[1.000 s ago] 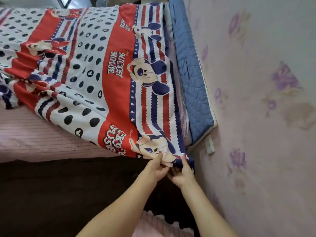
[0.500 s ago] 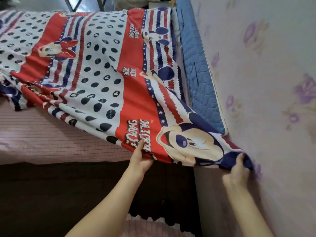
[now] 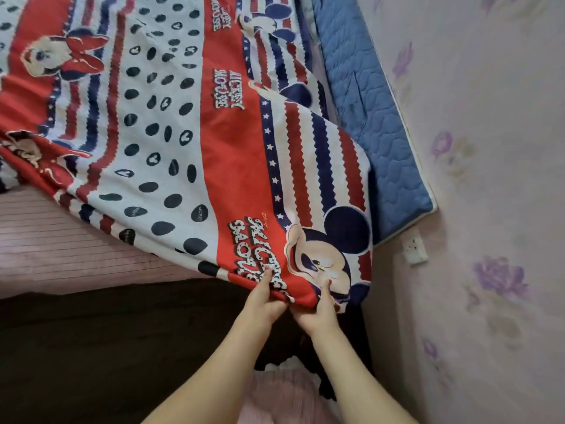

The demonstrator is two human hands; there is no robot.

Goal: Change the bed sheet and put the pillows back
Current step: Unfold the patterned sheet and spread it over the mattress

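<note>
A red, white and navy cartoon-mouse bed sheet point(image 3: 171, 123) is spread over the bed, its near right corner lifted off the mattress. My left hand point(image 3: 263, 304) pinches the sheet's near hem from below, thumb on the printed lettering. My right hand point(image 3: 321, 313) grips the same hem right beside it, thumb on the mouse face. The two hands touch each other. Under the sheet lies a pink striped mattress cover point(image 3: 55, 255), bare at the near left. No pillows are in view.
A blue quilted pad point(image 3: 367, 111) runs along the bed's right side against the floral-papered wall point(image 3: 489, 179). A white wall socket point(image 3: 414, 247) sits just below the pad's corner. The dark bed side point(image 3: 107, 347) is in front of me; pink clothing point(image 3: 284, 393) shows below.
The hands were together at the corner, then spread apart with the right pulling the corner toward the wall. Now the right hand has come back beside the left on the hem.
</note>
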